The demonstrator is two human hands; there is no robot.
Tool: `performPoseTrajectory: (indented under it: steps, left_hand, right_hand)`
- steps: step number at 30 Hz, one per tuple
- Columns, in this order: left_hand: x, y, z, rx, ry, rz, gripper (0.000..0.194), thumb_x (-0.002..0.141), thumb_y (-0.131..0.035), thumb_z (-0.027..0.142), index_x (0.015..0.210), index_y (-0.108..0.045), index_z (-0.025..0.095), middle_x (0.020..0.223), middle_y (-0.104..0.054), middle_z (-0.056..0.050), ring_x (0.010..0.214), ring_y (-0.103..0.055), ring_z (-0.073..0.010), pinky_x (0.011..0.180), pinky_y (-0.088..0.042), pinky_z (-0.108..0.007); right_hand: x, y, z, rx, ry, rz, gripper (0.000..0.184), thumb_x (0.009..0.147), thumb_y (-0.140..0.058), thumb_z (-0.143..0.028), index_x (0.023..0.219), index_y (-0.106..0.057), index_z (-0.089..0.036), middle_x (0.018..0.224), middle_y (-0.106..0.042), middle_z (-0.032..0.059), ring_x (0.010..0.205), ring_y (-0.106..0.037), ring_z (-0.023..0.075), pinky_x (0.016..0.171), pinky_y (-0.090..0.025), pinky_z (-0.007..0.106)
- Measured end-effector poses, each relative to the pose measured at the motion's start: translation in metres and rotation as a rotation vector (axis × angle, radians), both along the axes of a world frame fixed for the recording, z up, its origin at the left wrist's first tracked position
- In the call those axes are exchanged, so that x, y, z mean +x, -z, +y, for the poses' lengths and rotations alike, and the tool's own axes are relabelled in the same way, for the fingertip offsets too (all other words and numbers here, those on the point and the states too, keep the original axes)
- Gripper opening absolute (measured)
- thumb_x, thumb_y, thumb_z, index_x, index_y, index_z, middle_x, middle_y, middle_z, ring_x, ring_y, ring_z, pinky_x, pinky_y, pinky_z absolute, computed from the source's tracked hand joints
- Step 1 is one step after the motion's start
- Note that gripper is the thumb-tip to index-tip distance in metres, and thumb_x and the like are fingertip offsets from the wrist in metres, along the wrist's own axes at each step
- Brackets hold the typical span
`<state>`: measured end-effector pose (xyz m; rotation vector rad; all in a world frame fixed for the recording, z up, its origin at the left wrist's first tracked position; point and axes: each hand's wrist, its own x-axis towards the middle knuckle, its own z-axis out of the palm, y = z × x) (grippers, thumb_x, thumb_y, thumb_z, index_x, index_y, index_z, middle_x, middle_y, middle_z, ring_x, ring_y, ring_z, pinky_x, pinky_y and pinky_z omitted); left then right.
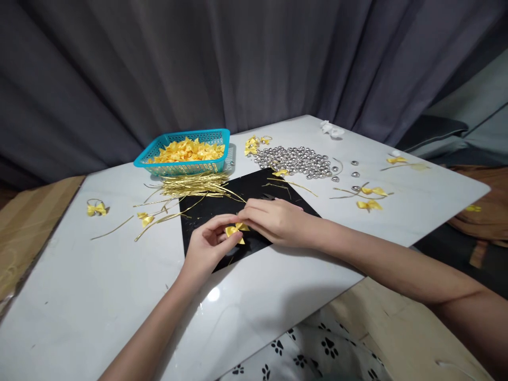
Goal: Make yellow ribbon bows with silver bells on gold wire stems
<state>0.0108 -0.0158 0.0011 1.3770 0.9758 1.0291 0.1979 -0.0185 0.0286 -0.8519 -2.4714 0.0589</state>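
Observation:
A yellow ribbon bow (234,230) is pinched between the thumb and fingers of my left hand (204,243), just above a black mat (254,185). My right hand (273,219) meets it from the right, its fingers closed together at the bow's upper edge. Whatever those fingertips hold is hidden. A gold wire tie (237,196) reaches from the pile towards my right fingers. Beside my right hand, the dark tips of a cutting tool (270,197) lie on the mat, with the rest covered by the hand.
Behind my left hand lies a heap of gold wire ties (194,184), before a blue basket (182,168) of yellow bows. Silver domed pieces (296,161) spread at the back. Loose bows (369,204) and ties lie right, another bow (97,209) left. A grey curtain (257,63) hangs behind.

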Motion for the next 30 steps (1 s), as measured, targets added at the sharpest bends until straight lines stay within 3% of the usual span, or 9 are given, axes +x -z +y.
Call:
performPoseTrajectory:
  steps: [4,7,10,12,17,21,26,27,30]
  left_hand:
    - [-0.007,0.002,0.006,0.025,-0.050,0.186,0.024,0.065,-0.070,0.028,0.086,-0.070,0.016,0.095,-0.068,-0.008,0.080,-0.061,-0.0198,0.067,-0.050,-0.028]
    - [-0.007,-0.001,0.006,0.208,-0.075,0.386,0.019,0.067,-0.068,0.031,0.083,-0.073,0.021,0.104,-0.067,-0.008,0.100,-0.056,-0.0271,0.092,-0.042,-0.041]
    - [0.000,-0.007,-0.001,0.232,-0.194,0.285,0.025,0.066,-0.070,0.035,0.090,-0.073,0.027,0.122,-0.060,-0.006,0.123,-0.044,-0.0290,0.109,-0.026,-0.045]
    - [0.007,-0.009,-0.008,0.024,-0.203,0.107,0.024,0.069,-0.068,0.038,0.090,-0.073,0.027,0.125,-0.059,-0.004,0.123,-0.046,-0.0276,0.107,-0.033,-0.041]
    - [0.026,-0.008,-0.019,-0.444,-0.406,-0.317,0.018,0.062,-0.074,0.019,0.080,-0.073,0.019,0.097,-0.073,-0.005,0.103,-0.063,-0.0218,0.084,-0.054,-0.026]
    - [0.027,-0.007,-0.013,-0.525,-0.442,-0.400,0.014,0.065,-0.069,0.008,0.074,-0.072,0.017,0.089,-0.074,-0.004,0.092,-0.068,-0.0159,0.072,-0.056,-0.015]
    - [0.018,-0.009,-0.004,-0.514,-0.389,-0.396,0.011,0.066,-0.070,0.012,0.075,-0.070,0.018,0.085,-0.075,-0.004,0.087,-0.069,-0.0162,0.072,-0.057,-0.018]
    - [0.016,-0.011,-0.004,-0.510,-0.395,-0.392,0.009,0.066,-0.070,0.014,0.074,-0.069,0.018,0.084,-0.074,-0.004,0.086,-0.069,-0.0162,0.072,-0.057,-0.018]
    - [0.011,-0.015,-0.006,-0.479,-0.410,-0.336,0.007,0.067,-0.069,0.019,0.071,-0.063,0.018,0.087,-0.074,-0.004,0.081,-0.068,-0.0151,0.070,-0.056,-0.021]
  right_hand:
    - [-0.002,0.000,0.009,-0.258,0.125,0.614,0.011,0.090,-0.044,-0.021,0.088,-0.053,-0.014,0.079,-0.058,0.0026,0.071,-0.054,0.0101,0.065,-0.043,0.022]
    - [-0.005,0.004,0.015,-0.482,0.186,0.853,0.010,0.089,-0.047,-0.022,0.088,-0.053,-0.014,0.080,-0.060,0.0027,0.077,-0.058,0.0108,0.074,-0.046,0.026]
    - [-0.011,0.009,0.013,-0.402,0.226,0.778,0.007,0.085,-0.055,-0.021,0.080,-0.057,-0.016,0.098,-0.061,0.0058,0.098,-0.055,0.0138,0.091,-0.040,0.032]
    - [-0.016,0.012,0.008,-0.322,0.204,0.690,0.009,0.085,-0.056,-0.023,0.079,-0.058,-0.016,0.098,-0.062,0.0061,0.100,-0.053,0.0145,0.093,-0.039,0.033]
    - [-0.026,0.022,-0.002,-0.134,0.281,0.596,0.014,0.086,-0.053,-0.028,0.076,-0.055,-0.018,0.085,-0.061,0.0052,0.086,-0.054,0.0157,0.080,-0.044,0.030]
    - [-0.027,0.023,0.000,-0.117,0.200,0.490,0.012,0.087,-0.049,-0.024,0.077,-0.054,-0.018,0.079,-0.063,0.0050,0.078,-0.056,0.0152,0.074,-0.045,0.027]
    - [-0.003,-0.002,0.013,-0.076,0.122,0.258,0.016,0.088,-0.052,-0.032,0.086,-0.059,-0.018,0.088,-0.067,0.0036,0.086,-0.058,0.0150,0.082,-0.041,0.029]
    - [0.010,-0.009,0.018,-0.085,0.183,0.191,0.018,0.088,-0.052,-0.034,0.087,-0.061,-0.019,0.091,-0.067,0.0031,0.090,-0.057,0.0150,0.084,-0.040,0.029]
    - [0.059,-0.025,0.038,-0.195,0.658,0.069,0.014,0.088,-0.050,-0.026,0.092,-0.062,-0.019,0.100,-0.065,0.0038,0.096,-0.056,0.0146,0.084,-0.039,0.027]
